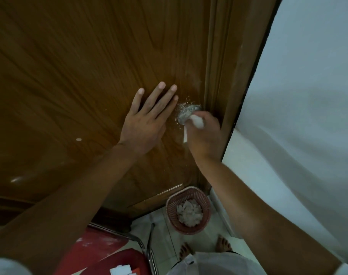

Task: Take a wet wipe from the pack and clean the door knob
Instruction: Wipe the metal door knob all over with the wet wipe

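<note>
From the head view, two hands are working at one wooden door (90,76). The left hand (147,124) is lying flat against it, fingers straight and slightly spread. The right hand (205,135) is pinching one white wet wipe (197,122), pressing it onto the single metal door knob (186,114) just beyond its fingertips. One basket (189,210) is sitting below. No writing is legible.

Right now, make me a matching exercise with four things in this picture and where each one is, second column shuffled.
Things:
1. left hand
2. wet wipe
3. basket
4. door knob

Places:
A. on the floor below the door
B. flat against the door panel
C. near the door's edge, partly behind the right hand
D. held in the right hand, against the knob

Pairs: 1-B, 2-D, 3-A, 4-C
</note>
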`<state>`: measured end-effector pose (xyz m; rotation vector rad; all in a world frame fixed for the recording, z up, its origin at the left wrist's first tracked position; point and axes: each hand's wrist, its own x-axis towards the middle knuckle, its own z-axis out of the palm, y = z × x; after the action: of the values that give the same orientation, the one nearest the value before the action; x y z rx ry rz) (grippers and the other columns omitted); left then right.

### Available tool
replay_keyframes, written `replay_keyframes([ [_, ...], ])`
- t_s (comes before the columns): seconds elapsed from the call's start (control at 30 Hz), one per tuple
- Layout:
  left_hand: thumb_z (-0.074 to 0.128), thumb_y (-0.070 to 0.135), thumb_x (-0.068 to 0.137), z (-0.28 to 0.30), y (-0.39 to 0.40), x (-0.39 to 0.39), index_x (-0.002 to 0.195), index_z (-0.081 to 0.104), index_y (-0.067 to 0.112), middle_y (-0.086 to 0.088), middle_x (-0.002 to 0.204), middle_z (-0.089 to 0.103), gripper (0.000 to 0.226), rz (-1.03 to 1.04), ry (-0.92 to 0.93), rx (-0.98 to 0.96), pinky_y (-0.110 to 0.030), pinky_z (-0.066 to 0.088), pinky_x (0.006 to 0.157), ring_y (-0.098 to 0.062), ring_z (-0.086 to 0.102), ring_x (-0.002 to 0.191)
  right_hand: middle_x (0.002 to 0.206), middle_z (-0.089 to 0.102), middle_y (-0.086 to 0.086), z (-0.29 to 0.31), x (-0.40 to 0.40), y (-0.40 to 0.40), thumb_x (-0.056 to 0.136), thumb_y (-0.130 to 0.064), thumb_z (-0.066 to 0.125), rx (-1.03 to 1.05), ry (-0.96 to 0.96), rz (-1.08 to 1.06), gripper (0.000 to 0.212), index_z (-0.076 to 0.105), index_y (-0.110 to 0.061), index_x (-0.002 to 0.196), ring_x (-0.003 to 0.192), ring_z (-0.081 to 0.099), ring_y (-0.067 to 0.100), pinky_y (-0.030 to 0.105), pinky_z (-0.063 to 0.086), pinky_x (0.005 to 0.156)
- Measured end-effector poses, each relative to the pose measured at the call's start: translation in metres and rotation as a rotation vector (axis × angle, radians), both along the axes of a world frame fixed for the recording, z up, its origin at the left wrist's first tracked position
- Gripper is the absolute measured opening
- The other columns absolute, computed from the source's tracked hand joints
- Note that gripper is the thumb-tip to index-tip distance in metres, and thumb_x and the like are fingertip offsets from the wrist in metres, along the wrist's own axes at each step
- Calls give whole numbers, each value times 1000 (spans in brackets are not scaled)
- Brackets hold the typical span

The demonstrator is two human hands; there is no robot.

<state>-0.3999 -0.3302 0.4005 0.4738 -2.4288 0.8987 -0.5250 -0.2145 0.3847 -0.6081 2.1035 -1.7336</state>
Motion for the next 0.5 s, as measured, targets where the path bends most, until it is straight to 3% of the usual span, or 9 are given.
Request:
replay_keyframes([
  [0.03,50,20,102,0,0,0,157,32,13,-5,166,22,58,-3,4,1,-53,6,123,-28,18,154,120,61,1,-8,3,1,93,-23,68,24,256,28,24,69,-17,116,101,58,9,6,50,79],
  [0.1,50,20,102,0,0,0,157,33,13,-5,166,23,58,-2,7,-3,-53,7,123,-28,18,153,123,60,5,-28,5,2,93,-18,66,-3,513,65,23,71,-15,115,111,59,16,15,53,90],
  [0.17,50,20,102,0,0,-1,157,32,14,-5,167,22,58,1,4,2,-53,7,123,-28,17,154,123,60,3,-30,2,2,95,-18,65,-35,499,77,22,71,-16,117,111,58,14,8,49,89],
  [0.27,49,21,103,0,0,0,157,32,14,-5,167,22,58,6,0,-2,-53,7,123,-28,17,154,114,61,-4,-21,-7,-3,101,-26,57,-10,230,6,24,68,-18,120,99,58,4,-6,41,70],
  [0.33,49,20,103,0,0,0,157,33,13,-6,166,23,57,2,4,-3,-54,9,122,-28,18,154,115,60,-3,-20,-7,-4,102,-28,55,65,318,-28,25,69,-17,120,94,56,0,-6,40,67],
  [0.4,50,20,103,0,0,-1,157,34,13,-6,166,23,57,0,5,-1,-54,10,122,-28,19,154,121,58,2,-20,0,1,99,-25,60,43,492,25,23,71,-16,117,101,55,4,-3,42,75],
  [0.5,51,19,102,-1,-1,-1,156,34,13,-5,166,23,57,-1,8,-1,-54,10,122,-28,19,154,126,56,5,-33,1,6,96,-20,63,-20,597,113,26,70,-16,120,111,55,9,3,44,84],
])
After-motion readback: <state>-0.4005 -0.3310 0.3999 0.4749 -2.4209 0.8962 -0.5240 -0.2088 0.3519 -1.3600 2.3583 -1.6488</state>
